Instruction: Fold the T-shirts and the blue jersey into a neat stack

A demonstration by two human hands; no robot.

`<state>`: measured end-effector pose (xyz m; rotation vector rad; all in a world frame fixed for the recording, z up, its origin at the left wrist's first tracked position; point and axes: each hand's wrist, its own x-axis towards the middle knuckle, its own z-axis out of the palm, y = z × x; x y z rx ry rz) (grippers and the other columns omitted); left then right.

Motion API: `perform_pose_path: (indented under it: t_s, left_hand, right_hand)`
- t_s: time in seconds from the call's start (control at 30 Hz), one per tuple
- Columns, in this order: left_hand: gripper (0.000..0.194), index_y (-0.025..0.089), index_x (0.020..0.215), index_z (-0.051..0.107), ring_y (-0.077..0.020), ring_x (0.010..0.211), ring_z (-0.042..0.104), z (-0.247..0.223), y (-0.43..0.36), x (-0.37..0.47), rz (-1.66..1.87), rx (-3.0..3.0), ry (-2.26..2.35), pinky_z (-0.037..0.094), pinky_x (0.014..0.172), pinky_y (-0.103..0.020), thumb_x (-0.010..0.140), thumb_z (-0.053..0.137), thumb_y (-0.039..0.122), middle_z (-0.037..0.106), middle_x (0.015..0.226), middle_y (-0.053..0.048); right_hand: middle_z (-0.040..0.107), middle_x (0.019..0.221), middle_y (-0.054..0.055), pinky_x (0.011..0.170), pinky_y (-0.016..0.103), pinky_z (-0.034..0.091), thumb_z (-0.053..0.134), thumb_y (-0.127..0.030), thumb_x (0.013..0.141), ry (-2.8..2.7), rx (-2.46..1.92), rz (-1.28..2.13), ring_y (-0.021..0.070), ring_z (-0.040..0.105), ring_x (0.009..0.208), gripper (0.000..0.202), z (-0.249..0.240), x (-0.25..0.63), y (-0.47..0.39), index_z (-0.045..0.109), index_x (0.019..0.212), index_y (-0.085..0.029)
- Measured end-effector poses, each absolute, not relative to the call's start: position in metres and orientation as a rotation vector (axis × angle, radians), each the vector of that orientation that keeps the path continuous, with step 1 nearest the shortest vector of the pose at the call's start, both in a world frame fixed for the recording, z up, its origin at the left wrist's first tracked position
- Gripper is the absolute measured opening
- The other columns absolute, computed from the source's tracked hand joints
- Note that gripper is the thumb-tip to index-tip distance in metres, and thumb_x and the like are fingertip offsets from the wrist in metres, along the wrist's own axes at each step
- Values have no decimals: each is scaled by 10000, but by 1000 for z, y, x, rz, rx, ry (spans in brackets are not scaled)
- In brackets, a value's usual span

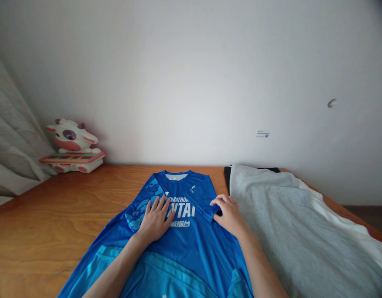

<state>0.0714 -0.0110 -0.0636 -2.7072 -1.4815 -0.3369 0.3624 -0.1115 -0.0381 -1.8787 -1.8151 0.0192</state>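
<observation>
A blue short-sleeved sports shirt (191, 236) with white lettering lies on the wooden surface, collar toward the wall. Both its sleeves are folded inward over the chest. My left hand (155, 217) rests flat on the chest, fingers spread across the lettering beside the patterned left sleeve (135, 212). At the other side, my right hand (230, 213) touches the end of the plain right sleeve (203, 203). Its fingers are curved, with a gap between thumb and forefinger. A lighter blue part of cloth (166, 269) lies across the lower shirt, partly hidden by my left forearm.
Grey cloth (278, 215) lies on the right, with white cloth (337, 219) along its far side and black cloth (227, 178) under its back corner. A cow-shaped toy keyboard (74, 145) stands back left near a curtain (13, 136). A wall (178, 82) rises behind.
</observation>
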Motion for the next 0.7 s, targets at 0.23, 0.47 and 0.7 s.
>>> perform_pose_path:
  t_s: [0.23,0.47,0.7]
  left_hand:
    - [595,222,1511,480,-350,1498,336,-62,-12,72,-328,-2703,-1496,273,1199,-597,1012,370,526,404,1605,-106]
    - [609,208,1518,470,-362,1503,321,-62,-11,72,-336,-2739,-1495,260,1195,-626,1013,363,531,381,1617,-110]
    - [615,197,1523,462,-358,1506,314,-58,-12,72,-325,-2736,-1506,248,1204,-614,1012,369,527,376,1618,-116]
  right_hand:
    - [690,997,20,941,374,423,668,-177,794,-1973,-1728,101,220,626,1007,176,-30,347,-113,742,914,-282]
    - [674,815,-4,749,273,471,706,-332,817,-1957,-1675,282,163,637,777,83,-26,343,-116,729,840,-257]
    - [694,939,45,812,322,520,448,-250,916,-1527,-1754,161,183,645,810,300,-42,361,-106,674,1112,-224]
